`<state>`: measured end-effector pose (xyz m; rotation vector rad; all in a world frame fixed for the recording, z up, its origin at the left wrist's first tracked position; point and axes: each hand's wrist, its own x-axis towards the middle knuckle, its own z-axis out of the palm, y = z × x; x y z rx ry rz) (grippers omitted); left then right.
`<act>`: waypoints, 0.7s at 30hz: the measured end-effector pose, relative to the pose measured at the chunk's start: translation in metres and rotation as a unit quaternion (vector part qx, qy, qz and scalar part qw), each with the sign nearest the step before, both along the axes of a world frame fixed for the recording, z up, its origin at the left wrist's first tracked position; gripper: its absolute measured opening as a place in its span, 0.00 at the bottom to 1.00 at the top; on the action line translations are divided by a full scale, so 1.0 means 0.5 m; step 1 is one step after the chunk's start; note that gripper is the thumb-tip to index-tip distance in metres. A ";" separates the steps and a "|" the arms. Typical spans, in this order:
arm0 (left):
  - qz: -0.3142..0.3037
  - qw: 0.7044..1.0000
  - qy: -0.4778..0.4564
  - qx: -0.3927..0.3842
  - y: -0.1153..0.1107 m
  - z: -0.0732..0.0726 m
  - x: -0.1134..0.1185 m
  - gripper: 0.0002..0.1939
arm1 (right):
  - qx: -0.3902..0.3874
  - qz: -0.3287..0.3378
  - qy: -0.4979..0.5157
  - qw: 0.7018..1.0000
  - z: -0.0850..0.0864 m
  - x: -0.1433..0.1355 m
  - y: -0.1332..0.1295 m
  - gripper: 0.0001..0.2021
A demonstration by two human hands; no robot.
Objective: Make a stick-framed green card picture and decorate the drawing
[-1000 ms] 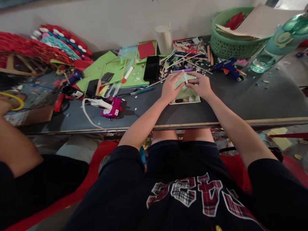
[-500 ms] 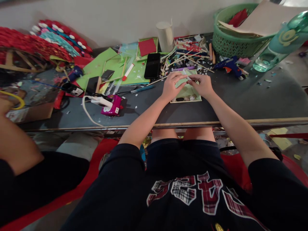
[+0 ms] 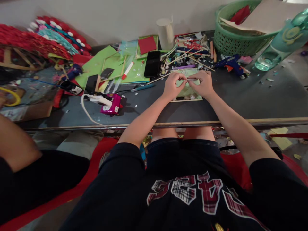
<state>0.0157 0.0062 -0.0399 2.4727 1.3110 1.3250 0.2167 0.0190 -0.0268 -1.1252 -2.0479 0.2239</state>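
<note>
My left hand (image 3: 173, 86) and my right hand (image 3: 203, 84) meet fingertip to fingertip above a small pale-green framed panel (image 3: 178, 100). Both pinch at the same spot, and whatever lies between the fingertips is too small to name. Along the panel's near edge sit several pebble-like pieces (image 3: 187, 97), dark and light. The hands cover much of the panel's middle. Just behind it lies a purple stick (image 3: 183, 67).
A black phone (image 3: 152, 64) lies on green sheets to the left. Thin sticks and scraps are heaped behind, beside a white cup (image 3: 166, 33). Rightward are a blue glue gun (image 3: 231, 65), a green basket (image 3: 237, 41) and a bottle (image 3: 271, 53). Another person's arm (image 3: 18, 144) shows at left.
A whitish translucent piece between my fingers has dropped out of clear sight. My hands have come closer together, fingertips now meeting. The view has shifted slightly.
</note>
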 end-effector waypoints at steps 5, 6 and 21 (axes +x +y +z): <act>-0.007 1.000 -0.009 0.023 -0.002 -0.001 0.000 0.15 | 0.027 -0.002 0.001 1.000 0.010 -0.006 -0.014 0.15; -0.004 1.000 -0.006 0.022 -0.002 -0.001 0.000 0.15 | 0.033 0.001 0.002 0.999 0.012 -0.006 -0.016 0.15; -0.002 0.998 0.034 0.056 -0.008 -0.003 -0.001 0.16 | 0.063 0.024 -0.017 0.998 0.009 -0.006 -0.021 0.12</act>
